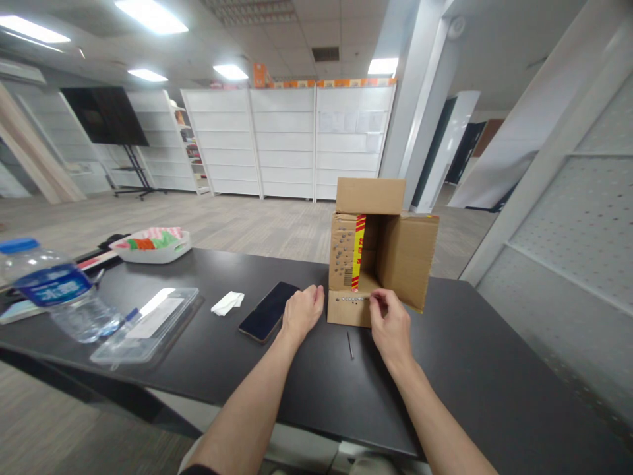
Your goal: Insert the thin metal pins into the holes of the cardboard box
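Note:
An open cardboard box [415, 264] stands on the table with its opening facing me and its flaps spread. Across its lower front flap [349, 315] runs a row of small silvery studs, like screw or nail heads; more dot the left flap [341, 254]. My right hand [390, 326] is at the end of that row, thumb and fingers pinched against the flap on something too small to name. Left of the box, my left hand [302, 310] is closed in a fist beside the phone [267, 313]; its contents are hidden. A thin metal nail or screw [350, 344] lies between my hands.
On the dark table [469, 369] lie a crumpled white tissue [227, 303] and a clear plastic case [153, 330]. A water bottle [59, 290] stands far left, near a white basket [158, 254] of colourful packets. A perforated white panel [568, 264] rises at the right.

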Tool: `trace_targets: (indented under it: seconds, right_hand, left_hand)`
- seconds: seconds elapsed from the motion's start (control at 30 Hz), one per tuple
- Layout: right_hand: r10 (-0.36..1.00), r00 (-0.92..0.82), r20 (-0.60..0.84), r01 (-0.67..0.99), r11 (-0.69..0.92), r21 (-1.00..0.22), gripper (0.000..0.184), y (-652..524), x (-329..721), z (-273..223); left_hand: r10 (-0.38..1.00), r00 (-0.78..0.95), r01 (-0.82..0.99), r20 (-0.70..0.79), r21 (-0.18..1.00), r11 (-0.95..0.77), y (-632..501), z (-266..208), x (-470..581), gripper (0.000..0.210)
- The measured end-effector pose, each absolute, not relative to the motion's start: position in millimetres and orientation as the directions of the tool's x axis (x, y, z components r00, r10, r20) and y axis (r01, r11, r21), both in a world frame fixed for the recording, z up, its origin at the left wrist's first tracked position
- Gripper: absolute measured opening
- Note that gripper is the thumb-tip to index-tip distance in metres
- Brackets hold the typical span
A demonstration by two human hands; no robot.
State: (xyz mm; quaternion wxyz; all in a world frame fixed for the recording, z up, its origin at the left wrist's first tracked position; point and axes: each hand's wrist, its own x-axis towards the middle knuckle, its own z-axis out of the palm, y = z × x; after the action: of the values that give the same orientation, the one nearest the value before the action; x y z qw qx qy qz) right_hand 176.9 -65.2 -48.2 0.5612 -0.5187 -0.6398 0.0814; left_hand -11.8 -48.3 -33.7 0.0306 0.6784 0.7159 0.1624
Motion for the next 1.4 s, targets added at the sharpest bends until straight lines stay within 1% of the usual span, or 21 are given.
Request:
trace_targets:
  seconds: [0.2, 0.4, 0.57, 0.73, 1.0, 1.2, 1.4]
  right_hand:
    - [0.723, 0.109, 0.682, 0.605, 0.496, -0.623, 0.022, -64.7, 177.3, -47.0]
    - [0.717, 0.073, 0.693, 0.627, 0.507, -0.591, 0.024, -58.4, 177.3, -49.8]
    - [0.713, 0.039, 0.7, 0.648, 0.515, -0.56, 0.021, -56.4, 176.0, -51.2]
    - [0.702, 0.024, 0.712, 0.644, 0.534, -0.548, 0.021, -57.0, 175.4, -48.9]
    - [0.707, 0.031, 0.706, 0.66, 0.516, -0.546, 0.021, -56.5, 176.4, -49.1]
    - [0.732, 0.022, 0.681, 0.712, 0.467, -0.525, 0.021, -55.1, 179.4, -52.6]
    - [0.755, 0.022, 0.656, 0.734, 0.433, -0.523, 0.021, -54.1, 180.6, -54.8]
  left_hand:
    - [0.983, -0.081, 0.957, 0.166, 0.287, 0.031, -48.4, -33.2, -11.4, 0.055]
    - [0.983, -0.086, 0.958, 0.162, 0.286, 0.037, -49.0, -31.5, -11.2, 0.055]
    - [0.982, -0.075, 0.961, 0.176, 0.275, 0.024, -49.5, -30.1, -10.7, 0.054]
    - [0.984, -0.095, 0.959, 0.148, 0.281, 0.05, -50.4, -28.6, -10.0, 0.053]
    - [0.982, -0.07, 0.964, 0.177, 0.264, 0.021, -48.8, -32.1, -11.4, 0.056]
    - [0.979, -0.067, 0.968, 0.191, 0.252, 0.017, -47.1, -35.6, -12.6, 0.057]
    - [0.981, -0.07, 0.963, 0.182, 0.268, 0.019, -46.2, -36.9, -13.0, 0.057]
